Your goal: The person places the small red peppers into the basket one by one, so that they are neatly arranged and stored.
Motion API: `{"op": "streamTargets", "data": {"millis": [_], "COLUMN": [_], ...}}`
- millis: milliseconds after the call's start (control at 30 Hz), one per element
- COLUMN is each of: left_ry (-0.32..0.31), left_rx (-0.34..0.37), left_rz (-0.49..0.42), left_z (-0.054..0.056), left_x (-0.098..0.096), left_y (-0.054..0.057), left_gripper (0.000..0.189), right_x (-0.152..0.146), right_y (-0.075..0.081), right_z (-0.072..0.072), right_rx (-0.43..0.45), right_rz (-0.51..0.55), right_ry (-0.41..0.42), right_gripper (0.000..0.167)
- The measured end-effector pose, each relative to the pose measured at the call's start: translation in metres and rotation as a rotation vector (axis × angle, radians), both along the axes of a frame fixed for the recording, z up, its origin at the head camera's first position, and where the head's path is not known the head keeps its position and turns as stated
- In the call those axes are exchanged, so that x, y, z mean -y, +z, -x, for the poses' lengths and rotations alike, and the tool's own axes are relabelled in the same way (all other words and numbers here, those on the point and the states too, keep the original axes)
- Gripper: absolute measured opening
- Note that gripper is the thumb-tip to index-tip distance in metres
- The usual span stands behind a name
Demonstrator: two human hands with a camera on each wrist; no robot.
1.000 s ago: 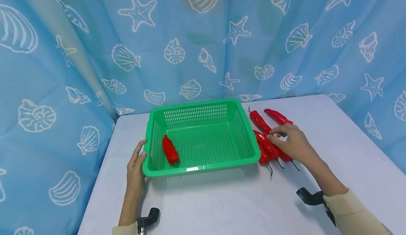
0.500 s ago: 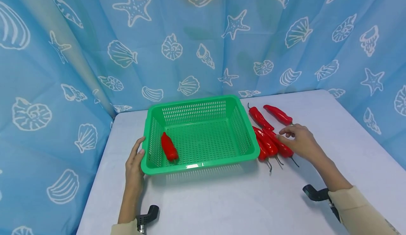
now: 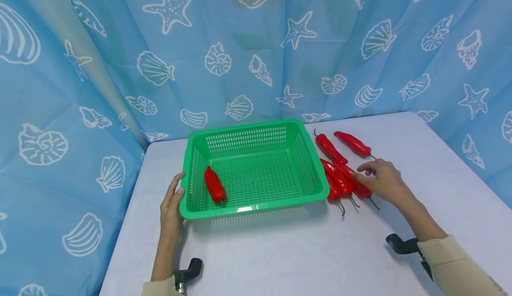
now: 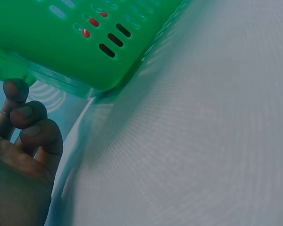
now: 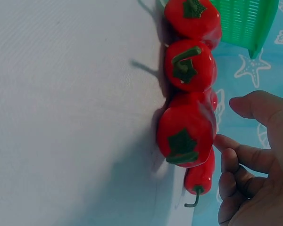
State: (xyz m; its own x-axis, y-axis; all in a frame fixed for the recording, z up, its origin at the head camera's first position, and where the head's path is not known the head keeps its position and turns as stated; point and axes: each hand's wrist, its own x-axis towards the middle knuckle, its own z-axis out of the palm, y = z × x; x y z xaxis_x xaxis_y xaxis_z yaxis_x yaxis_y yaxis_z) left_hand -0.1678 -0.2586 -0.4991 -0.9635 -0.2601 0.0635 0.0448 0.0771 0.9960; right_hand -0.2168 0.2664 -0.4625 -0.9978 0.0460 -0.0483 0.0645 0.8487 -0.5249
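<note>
My left hand [image 3: 172,202] rests against the left side of a green plastic basket [image 3: 256,209], fingertips at the rim. In the left wrist view, the fingers [image 4: 30,129] are bent beside the basket wall [image 4: 61,52]. One red chili pepper [image 3: 215,186] lies inside the basket at its left. My right hand [image 3: 382,178] hovers at the right edge of a loose group of red chili peppers [image 3: 338,178], thumb and index finger apart. In the right wrist view, nothing is between thumb and fingers of that hand [image 5: 259,155], beside the nearest chili pepper [image 5: 186,127].
Farther back on the white-covered table [image 3: 272,260] lie a red chili pepper [image 3: 352,144] with its stem towards the right hand and another chili pepper [image 3: 330,148] by the basket's right side. A blue curtain [image 3: 240,42] with shell prints hangs behind and beside the table.
My right hand has moved to the right, away from over the middle of the chili peppers, with its fingers still parted. The left hand stays at the basket.
</note>
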Motion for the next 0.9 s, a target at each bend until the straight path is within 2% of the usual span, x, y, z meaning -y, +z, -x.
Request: {"op": "streamTargets", "data": {"millis": [400, 900], "left_ry": [-0.003, -0.01], "left_rx": [-0.023, -0.033], "left_rz": [-0.008, -0.007], "left_z": [0.0002, -0.0005], "left_x": [-0.0006, -0.0003], "left_y": [-0.0015, -0.0023], "left_gripper": [0.044, 0.044], "right_x": [-0.0056, -0.006], "right_y": [-0.0062, -0.0056], "right_z": [0.0015, 0.0083], "right_rx": [0.025, 0.082], "right_rz": [-0.018, -0.066], "right_ry": [0.019, 0.036], "right_gripper": [0.058, 0.062]}}
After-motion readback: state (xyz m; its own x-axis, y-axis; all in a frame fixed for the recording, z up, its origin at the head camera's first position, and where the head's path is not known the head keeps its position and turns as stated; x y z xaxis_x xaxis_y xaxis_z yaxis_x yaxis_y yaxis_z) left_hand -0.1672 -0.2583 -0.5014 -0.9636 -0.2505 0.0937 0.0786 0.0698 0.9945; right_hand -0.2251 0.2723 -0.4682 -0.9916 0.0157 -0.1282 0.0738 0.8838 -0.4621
